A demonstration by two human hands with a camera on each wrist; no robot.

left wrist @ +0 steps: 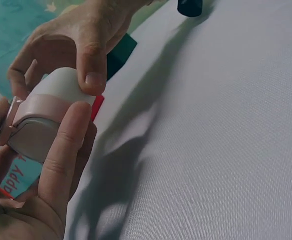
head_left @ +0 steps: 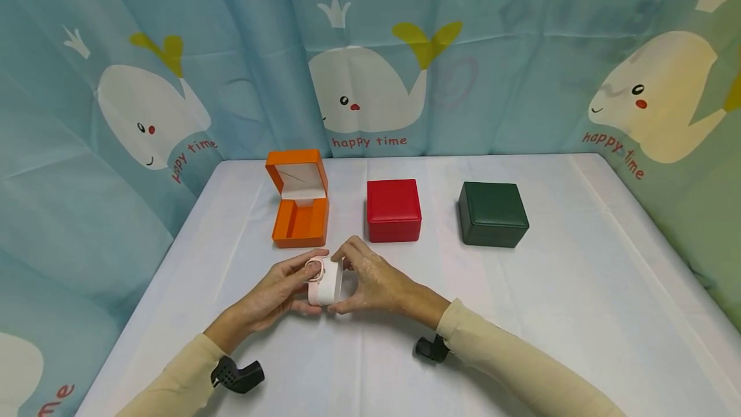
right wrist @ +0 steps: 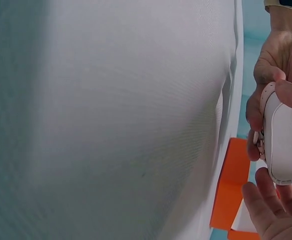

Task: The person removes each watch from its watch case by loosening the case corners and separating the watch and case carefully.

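Above the white table, in the head view, both hands hold a watch (head_left: 315, 269) with a pink strap that loops round a white watch cushion (head_left: 331, 283). From the left, my left hand (head_left: 271, 293) grips the watch, its thumb over the case. My right hand (head_left: 379, 280) holds the cushion's right end between thumb and fingers. In the left wrist view the pink strap (left wrist: 46, 108) wraps the cushion's middle, and a rounded grey-white end bulges out below it. The right wrist view shows the cushion's flat oval end (right wrist: 285, 142) with stitching along its edge.
An orange box (head_left: 301, 237) stands with its lid raised just beyond the hands. To its right are a closed red box (head_left: 394, 211) and a closed dark green box (head_left: 493, 214). A blue whale-print curtain (head_left: 370, 18) hangs behind the table (head_left: 521, 327).
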